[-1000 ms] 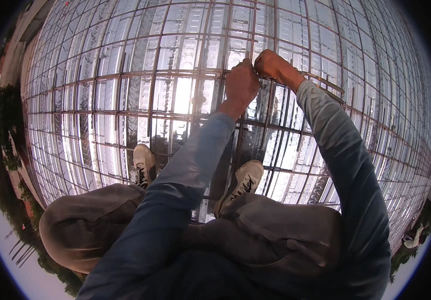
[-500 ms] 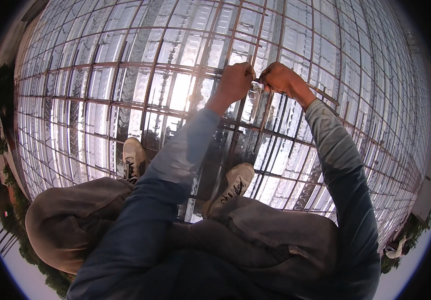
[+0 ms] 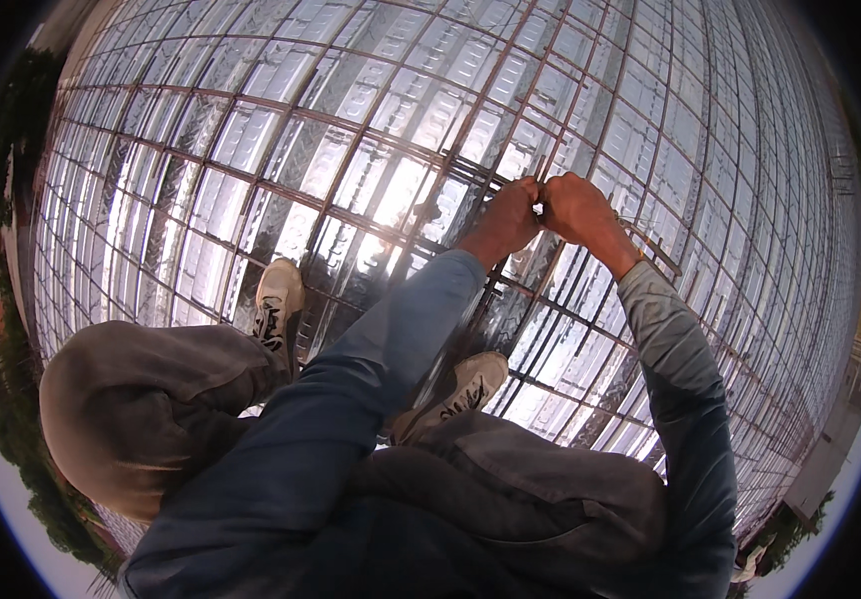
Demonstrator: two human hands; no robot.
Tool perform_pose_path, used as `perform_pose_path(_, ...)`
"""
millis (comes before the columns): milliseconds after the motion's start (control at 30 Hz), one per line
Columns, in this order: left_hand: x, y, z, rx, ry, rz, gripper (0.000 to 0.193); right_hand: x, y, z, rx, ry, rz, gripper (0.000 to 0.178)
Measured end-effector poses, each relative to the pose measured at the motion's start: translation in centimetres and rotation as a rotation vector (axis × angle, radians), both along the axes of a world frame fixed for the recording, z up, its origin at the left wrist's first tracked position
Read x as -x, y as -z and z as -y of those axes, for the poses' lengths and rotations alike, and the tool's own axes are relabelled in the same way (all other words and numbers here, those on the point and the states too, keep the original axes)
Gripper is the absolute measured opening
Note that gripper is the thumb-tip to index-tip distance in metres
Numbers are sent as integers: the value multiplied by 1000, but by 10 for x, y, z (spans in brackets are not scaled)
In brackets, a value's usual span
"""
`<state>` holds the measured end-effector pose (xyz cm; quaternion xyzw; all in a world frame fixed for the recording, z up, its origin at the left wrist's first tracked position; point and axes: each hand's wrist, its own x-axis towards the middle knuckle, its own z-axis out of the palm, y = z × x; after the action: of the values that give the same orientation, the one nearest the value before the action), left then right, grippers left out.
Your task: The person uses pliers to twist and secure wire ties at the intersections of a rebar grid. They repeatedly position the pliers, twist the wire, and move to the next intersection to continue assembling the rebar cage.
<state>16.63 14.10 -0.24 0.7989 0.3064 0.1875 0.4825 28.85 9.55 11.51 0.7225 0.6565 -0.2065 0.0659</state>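
Note:
My left hand (image 3: 507,222) and my right hand (image 3: 578,210) meet over a crossing of the rusty rebar mesh (image 3: 353,160). Both are closed, with thumbs and fingertips pinched close together. Whatever lies between the fingertips is too small and hidden to make out. Beside my right wrist shows a thin dark rod (image 3: 658,254) with a bent end; whether that hand holds it, I cannot tell. Fine wire-like strands also show near the same wrist. Under the mesh lies shiny ribbed metal decking (image 3: 243,136).
My left shoe (image 3: 279,297) and right shoe (image 3: 470,383) are at the mesh, knees bent. Bars cross the deck in a grid on all sides. Trees (image 3: 17,429) stand past the left edge, and a pale block-like structure (image 3: 822,454) at the right.
The view has shifted, and both hands now appear lower and slightly further right in the picture. They have drawn closer together, still pinched at the bars.

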Motion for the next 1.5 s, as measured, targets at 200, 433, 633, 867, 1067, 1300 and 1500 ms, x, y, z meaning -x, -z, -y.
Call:
perform_pose_path(200,-20,-38,31,44,-324,-83,45,-24,-2,-18,-38,-101,113,17)
perform_pose_path(433,-26,-44,38,11,-421,-37,43,-31,14,-23,-91,79,154,16)
perform_pose_path(633,-15,-61,35,-261,-201,-236,20,-42,20,2,-45,209,200,25)
perform_pose_path(867,-10,-53,16,-337,-26,-391,28,-33,27,31,-129,137,191,31)
perform_pose_path(1067,-17,-30,-45,-445,265,-159,28,15,40,45,-154,160,-34,33)
perform_pose_path(1300,0,-41,-73,576,32,18,27,5,12,-9,-272,-142,84,20)
perform_pose_path(1500,24,-55,-5,791,-591,216,15,-37,41,-12,-236,29,272,17)
